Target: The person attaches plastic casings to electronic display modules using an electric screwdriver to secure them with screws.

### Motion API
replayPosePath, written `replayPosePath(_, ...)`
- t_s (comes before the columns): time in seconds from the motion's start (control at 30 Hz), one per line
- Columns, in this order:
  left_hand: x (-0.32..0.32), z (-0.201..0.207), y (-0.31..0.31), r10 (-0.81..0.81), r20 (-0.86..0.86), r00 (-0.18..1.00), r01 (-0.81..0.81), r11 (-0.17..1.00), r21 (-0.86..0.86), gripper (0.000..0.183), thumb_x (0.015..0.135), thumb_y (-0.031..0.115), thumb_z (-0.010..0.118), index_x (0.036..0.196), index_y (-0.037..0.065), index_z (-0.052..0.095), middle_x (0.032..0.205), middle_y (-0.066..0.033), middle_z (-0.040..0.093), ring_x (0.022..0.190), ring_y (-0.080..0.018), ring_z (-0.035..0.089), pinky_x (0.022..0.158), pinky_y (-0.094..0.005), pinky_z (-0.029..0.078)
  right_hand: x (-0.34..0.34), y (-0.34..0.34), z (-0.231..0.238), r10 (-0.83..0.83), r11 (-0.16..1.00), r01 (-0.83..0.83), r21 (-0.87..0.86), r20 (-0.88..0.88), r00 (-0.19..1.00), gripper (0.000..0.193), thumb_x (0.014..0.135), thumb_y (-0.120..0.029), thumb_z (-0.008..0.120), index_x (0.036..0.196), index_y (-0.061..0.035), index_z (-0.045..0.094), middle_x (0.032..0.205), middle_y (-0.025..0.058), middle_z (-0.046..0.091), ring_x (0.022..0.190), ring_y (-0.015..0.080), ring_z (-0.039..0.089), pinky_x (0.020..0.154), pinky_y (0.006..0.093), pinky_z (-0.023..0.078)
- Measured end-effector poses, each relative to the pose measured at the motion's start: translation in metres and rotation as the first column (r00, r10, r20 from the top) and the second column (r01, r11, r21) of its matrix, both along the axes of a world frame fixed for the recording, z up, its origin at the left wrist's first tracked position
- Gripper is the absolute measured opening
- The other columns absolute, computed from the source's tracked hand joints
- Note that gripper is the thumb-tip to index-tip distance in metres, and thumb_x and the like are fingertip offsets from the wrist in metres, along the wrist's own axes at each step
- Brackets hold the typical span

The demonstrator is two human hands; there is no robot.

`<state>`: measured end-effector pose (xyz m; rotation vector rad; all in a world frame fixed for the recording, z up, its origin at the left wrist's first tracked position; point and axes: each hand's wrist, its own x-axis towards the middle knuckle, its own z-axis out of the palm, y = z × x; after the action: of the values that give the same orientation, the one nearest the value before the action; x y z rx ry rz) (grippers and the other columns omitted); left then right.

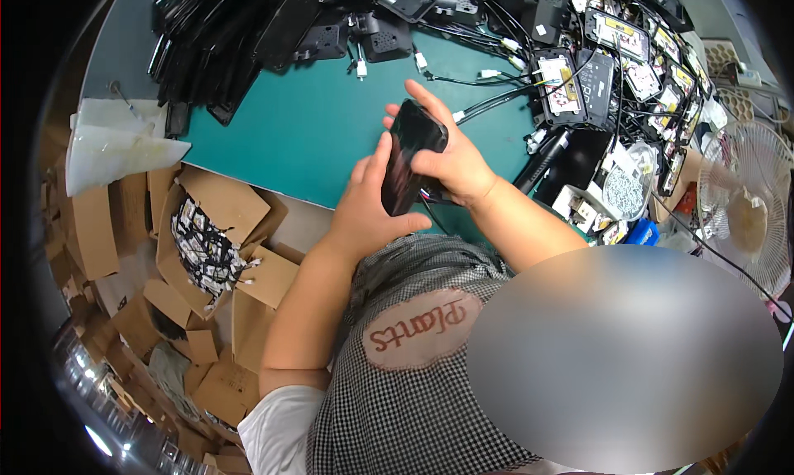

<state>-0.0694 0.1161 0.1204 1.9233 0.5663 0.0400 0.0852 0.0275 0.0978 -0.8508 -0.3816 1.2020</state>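
Note:
Between both hands is a glossy black plastic case, long and flat with rounded corners, held tilted just above the table's front edge. My left hand grips its left side and lower end. At the upper right, my right hand holds it with the thumb across the face and the other fingers behind, partly hidden. A thin dark cable shows below the case; whether it joins the case I cannot tell. Beyond the hands, black cables with white connectors lie on the green table mat.
Black covers are piled at the back left. Opened units with circuit boards crowd the right, near a dark rod-shaped tool, a clear tub of small metal parts and a fan. Cardboard boxes stand below left.

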Motion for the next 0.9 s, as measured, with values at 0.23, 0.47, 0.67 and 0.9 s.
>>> replayPosePath(0.23, 0.000, 0.035, -0.003, -0.137, 0.116, 0.984, 0.092, 0.940, 0.327, 0.095, 0.069, 0.048, 0.076, 0.142, 0.004, 0.033, 0.138, -0.0239, 0.038, 0.128, -0.0405, 0.036, 0.103, -0.0454, 0.035, 0.012, 0.000, 0.026, -0.125, 0.991, 0.133, 0.016, -0.248, 0.961, 0.072, 0.079, -0.040, 0.073, 0.134, -0.0087, 0.037, 0.129, 0.0205, 0.047, 0.122, 0.0333, 0.048, 0.096, 0.0495, 0.047)
replayPosePath(0.47, 0.006, 0.031, -0.003, -0.045, 0.622, 0.781, -0.344, 0.801, 0.490, 0.038, 0.082, 0.029, 0.070, 0.101, 0.000, 0.054, 0.094, -0.0156, 0.066, 0.080, -0.0310, 0.068, 0.068, -0.0369, 0.054, 0.006, 0.003, 0.056, -0.341, 0.888, 0.088, -0.452, -0.516, 0.786, 0.046, 0.083, -0.049, 0.066, 0.101, -0.0083, 0.057, 0.098, 0.0164, 0.055, 0.091, 0.0295, 0.061, 0.082, 0.0436, 0.054)
replayPosePath(0.67, 0.000, 0.027, -0.010, 0.197, 0.531, 0.824, -0.437, 0.817, 0.377, 0.041, 0.081, 0.028, 0.073, 0.100, -0.001, 0.051, 0.079, -0.0125, 0.066, 0.062, -0.0236, 0.066, 0.054, -0.0312, 0.052, 0.017, 0.013, 0.020, -0.342, 0.851, 0.385, -0.357, 0.180, 0.922, 0.036, 0.085, -0.039, 0.068, 0.080, -0.0061, 0.055, 0.067, 0.0003, 0.051, 0.057, 0.0090, 0.049, 0.051, 0.0233, 0.040)
replayPosePath(0.9, -0.007, 0.013, -0.019, 0.421, 0.241, 0.874, -0.456, 0.884, 0.107, 0.037, 0.077, 0.021, 0.076, 0.099, 0.003, 0.052, 0.077, -0.0120, 0.065, 0.055, -0.0214, 0.062, 0.049, -0.0312, 0.048, 0.025, 0.029, 0.034, -0.217, 0.844, 0.487, -0.225, 0.686, 0.694, 0.042, 0.078, -0.035, 0.076, 0.063, -0.0041, 0.052, 0.053, -0.0024, 0.049, 0.047, 0.0051, 0.042, 0.045, 0.0224, 0.034)
